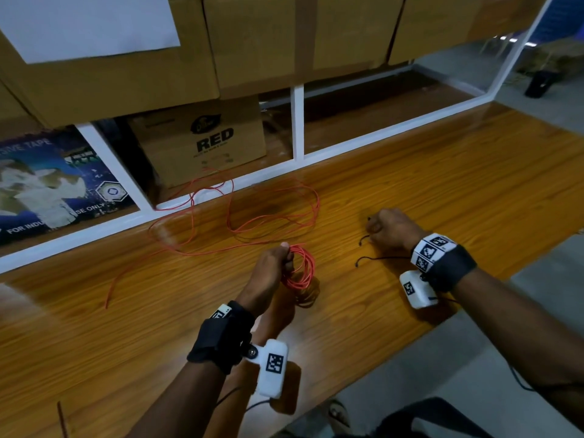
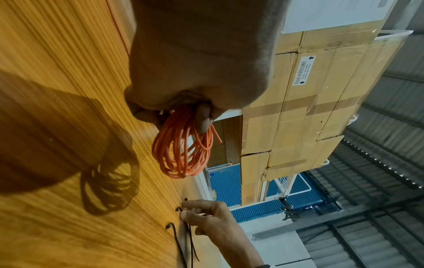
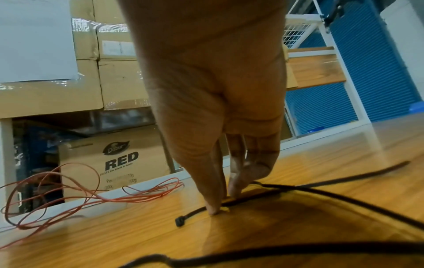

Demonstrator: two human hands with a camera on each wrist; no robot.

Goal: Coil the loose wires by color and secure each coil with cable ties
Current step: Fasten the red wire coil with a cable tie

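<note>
My left hand (image 1: 286,259) grips a small coil of red wire (image 1: 301,268) just above the wooden table (image 1: 442,184). In the left wrist view the same coil (image 2: 183,154) hangs from the curled fingers (image 2: 204,119). The loose rest of the red wire (image 1: 240,229) sprawls toward the shelf, its free end at the left. My right hand (image 1: 374,227) is down on the table to the right, and its thumb and forefinger (image 3: 214,203) pinch a black cable tie (image 3: 190,214). More black cable ties (image 1: 379,258) lie beside that hand.
A white shelf frame (image 1: 297,121) runs along the table's far edge, with a cardboard box marked RED (image 1: 205,143) under stacked cartons (image 1: 252,42). The table's near edge runs diagonally at the lower right. A thin dark wire end (image 1: 61,418) shows at the bottom left.
</note>
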